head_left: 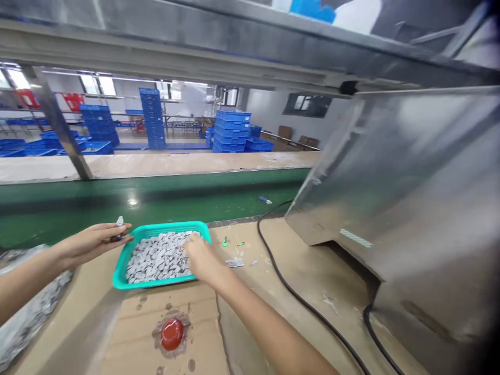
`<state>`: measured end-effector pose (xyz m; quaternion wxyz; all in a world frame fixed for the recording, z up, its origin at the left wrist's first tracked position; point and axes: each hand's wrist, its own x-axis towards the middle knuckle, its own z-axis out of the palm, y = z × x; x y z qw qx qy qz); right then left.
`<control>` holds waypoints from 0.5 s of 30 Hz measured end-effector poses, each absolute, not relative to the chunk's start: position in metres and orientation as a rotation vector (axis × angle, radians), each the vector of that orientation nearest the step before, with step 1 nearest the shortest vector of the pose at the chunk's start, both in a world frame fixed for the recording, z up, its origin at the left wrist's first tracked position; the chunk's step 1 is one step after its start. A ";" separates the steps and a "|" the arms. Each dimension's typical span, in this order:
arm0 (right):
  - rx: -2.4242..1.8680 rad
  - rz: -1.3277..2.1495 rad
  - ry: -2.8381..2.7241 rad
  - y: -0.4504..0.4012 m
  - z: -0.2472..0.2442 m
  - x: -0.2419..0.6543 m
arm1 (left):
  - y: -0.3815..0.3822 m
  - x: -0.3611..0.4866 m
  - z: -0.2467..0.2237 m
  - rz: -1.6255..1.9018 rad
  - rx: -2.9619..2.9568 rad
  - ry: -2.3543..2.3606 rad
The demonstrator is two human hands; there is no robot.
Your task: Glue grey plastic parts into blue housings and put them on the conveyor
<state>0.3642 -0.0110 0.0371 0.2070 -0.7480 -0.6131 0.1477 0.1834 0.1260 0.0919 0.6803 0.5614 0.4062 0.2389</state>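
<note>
A turquoise tray (121, 273) full of small light grey pieces (160, 258) stands on the bench. My left hand (96, 242) is at the tray's left edge, its fingers closed around a small part with a white top and dark lower end (120, 222). Over the tray's right side, my right hand (201, 258) reaches down into the pieces with its fingers bent together; whatever lies between the fingertips is hidden. A round red dish (172, 334) sits on a stained cardboard sheet (133, 333) in front of the tray.
A black cable (289, 286) curves along the bench beside a large metal housing (390, 208). Small green bits (225, 242) and grey scraps (235, 263) lie right of the tray. Behind runs a green belt (175, 200). A plastic bag (35, 312) lies at left; a metal shelf (195, 36) hangs overhead.
</note>
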 end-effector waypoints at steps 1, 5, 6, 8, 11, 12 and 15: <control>-2.022 0.402 -1.651 -0.015 0.037 0.366 | 0.137 0.188 0.086 0.535 1.260 0.963; -1.770 0.410 -1.364 -0.034 0.039 0.377 | 0.179 0.190 0.061 0.601 1.350 1.029; -1.710 0.427 -1.282 -0.040 0.039 0.380 | 0.190 0.187 0.056 0.625 1.398 1.046; -1.595 0.473 -1.117 -0.056 0.039 0.387 | 0.214 0.181 0.050 0.654 1.525 1.073; -1.451 0.530 -0.890 -0.085 0.036 0.397 | 0.249 0.181 0.044 0.633 1.804 1.022; -1.413 0.534 -0.817 -0.095 0.035 0.401 | 0.258 0.185 0.042 0.605 1.951 1.053; -1.313 0.500 -0.608 -0.120 0.026 0.413 | 0.267 0.212 0.035 0.402 2.425 1.251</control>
